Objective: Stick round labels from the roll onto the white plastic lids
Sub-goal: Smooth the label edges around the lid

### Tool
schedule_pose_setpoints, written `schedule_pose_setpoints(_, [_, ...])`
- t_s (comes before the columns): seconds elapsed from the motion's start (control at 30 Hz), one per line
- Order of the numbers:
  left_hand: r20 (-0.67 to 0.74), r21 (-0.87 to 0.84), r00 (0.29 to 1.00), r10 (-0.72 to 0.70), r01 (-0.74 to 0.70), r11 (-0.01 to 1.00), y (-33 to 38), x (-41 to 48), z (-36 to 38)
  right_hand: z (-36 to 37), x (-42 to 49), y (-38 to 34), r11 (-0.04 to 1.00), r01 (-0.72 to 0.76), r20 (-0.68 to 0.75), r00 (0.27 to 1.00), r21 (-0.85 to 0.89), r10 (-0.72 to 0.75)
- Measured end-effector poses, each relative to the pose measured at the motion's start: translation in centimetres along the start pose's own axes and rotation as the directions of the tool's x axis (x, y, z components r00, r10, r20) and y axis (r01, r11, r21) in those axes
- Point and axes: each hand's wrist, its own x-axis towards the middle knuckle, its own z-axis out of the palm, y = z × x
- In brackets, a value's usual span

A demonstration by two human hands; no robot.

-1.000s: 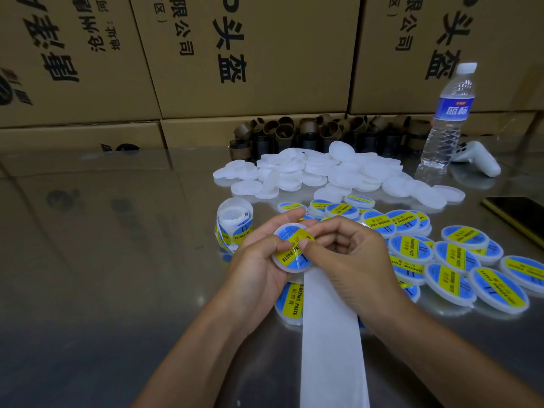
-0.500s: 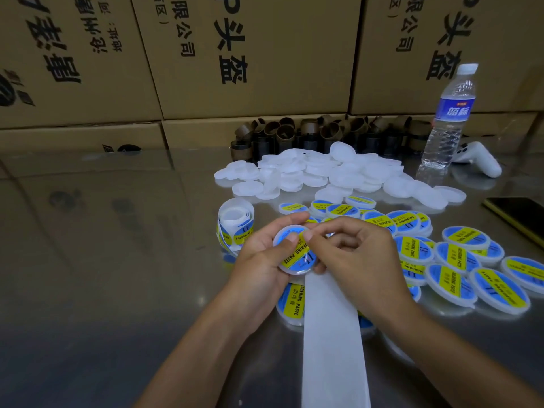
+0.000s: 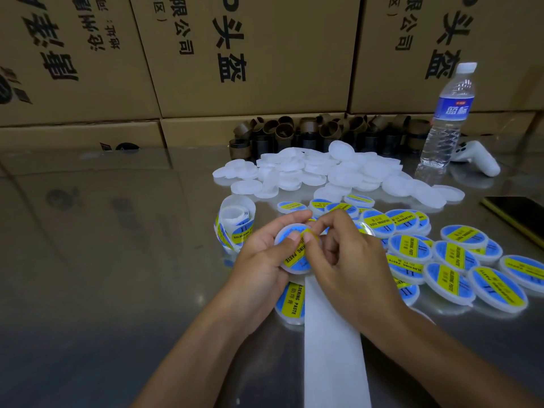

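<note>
My left hand (image 3: 259, 260) grips a white plastic lid (image 3: 294, 259) with a blue and yellow round label on it, thumb pressed on the label. My right hand (image 3: 344, 260) pinches the lid's upper right edge, thumb on the label beside the left thumb. The label roll (image 3: 234, 222) stands on the table just left of my hands. Its empty white backing strip (image 3: 332, 343) runs from under my hands toward me. A pile of plain white lids (image 3: 323, 172) lies behind. Several labelled lids (image 3: 453, 257) are spread to the right.
Another labelled lid (image 3: 290, 298) lies under my left wrist. A water bottle (image 3: 449, 116) and a white controller (image 3: 477, 157) stand at the back right, a dark phone (image 3: 518, 213) at the right edge. Brown cardboard cores (image 3: 309, 134) line up before stacked cartons (image 3: 235, 54).
Both hands kept the lid while it rose slightly; the thumbs slid along the label toward its upper edge and now sit side by side.
</note>
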Motion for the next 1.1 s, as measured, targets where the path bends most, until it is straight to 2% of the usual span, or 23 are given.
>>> schedule_pose_setpoints(0.17, [-0.001,-0.021,1.0,0.012,-0.012,1.0,-0.02,0.07,0.03,0.15,0.02,0.11,0.997,-0.02,-0.037,0.999,0.069,0.023])
schedule_pose_setpoints(0.3, [-0.021,-0.048,1.0,0.02,-0.021,0.999,-0.08,0.2,-0.21,-0.07,0.3,0.33,0.971,-0.132,-0.058,0.988,0.197,0.146])
schedule_pose_setpoints(0.4, [-0.047,-0.005,0.998,0.03,-0.031,1.0,-0.16,0.14,-0.34,-0.1,0.27,0.23,0.929,-0.207,0.0,0.976,0.306,0.218])
schedule_pose_setpoints(0.6, [-0.052,0.0,0.997,0.061,-0.061,0.998,0.0,0.17,-0.39,-0.09,0.47,-0.04,0.834,-0.237,0.106,0.971,0.498,0.213])
schedule_pose_setpoints(0.73, [-0.024,-0.057,0.996,0.084,-0.085,0.995,0.1,0.09,-0.07,-0.36,0.57,-0.2,0.794,-0.249,0.151,0.968,0.555,0.198])
schedule_pose_setpoints(0.9, [-0.115,-0.127,0.986,0.122,-0.136,0.982,0.25,0.5,-0.2,-0.13,0.48,0.0,0.808,-0.287,0.193,0.957,0.515,0.217])
schedule_pose_setpoints(1.1, [-0.12,-0.048,0.987,0.106,-0.112,0.993,0.08,0.36,-0.24,-0.03,0.53,0.23,0.817,-0.28,0.172,0.96,0.504,0.223])
